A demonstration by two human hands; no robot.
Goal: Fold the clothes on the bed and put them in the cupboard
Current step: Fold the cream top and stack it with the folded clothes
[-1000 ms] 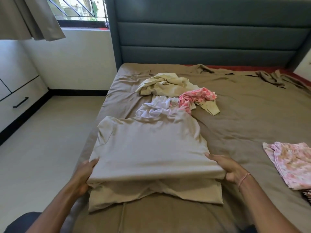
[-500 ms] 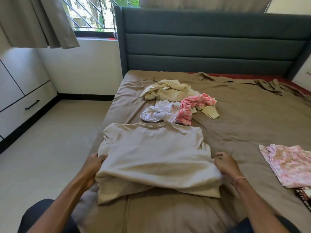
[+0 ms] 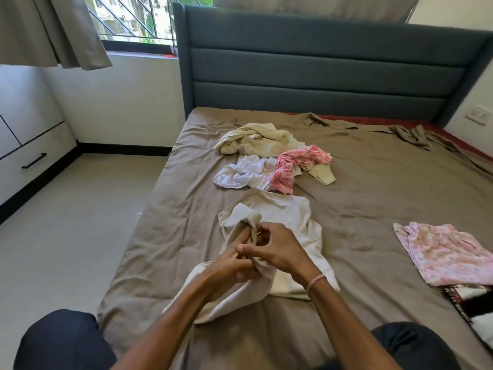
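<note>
Half a second ago the hands were at opposite sides of the beige shirt (image 3: 288,217), which lay wide and flat. Now the left hand (image 3: 232,265) and the right hand (image 3: 282,252) meet over its left half. Their fingers (image 3: 249,248) are curled tight and pinch a bunched ridge of the cloth between them. The shirt has become narrower and rumpled, its near-left part lifted off the sheet. It lies toward the near-left of the bed (image 3: 373,188), so this looks like a sideways fold in progress and not a finished one.

Beyond it, mid-bed, a cream garment (image 3: 256,141), a white garment (image 3: 237,176) and a pink printed garment (image 3: 296,161) lie heaped and touching, all unfolded. A floral pink piece (image 3: 442,252) lies flat at the right edge, partly over a dark patterned item (image 3: 469,300).

The only storage in view is the cupboard drawer (image 3: 34,161) by the left wall. It is closed, so its contents cannot be told. No clothing is on or by it, and most of the task appears to remain.
</note>
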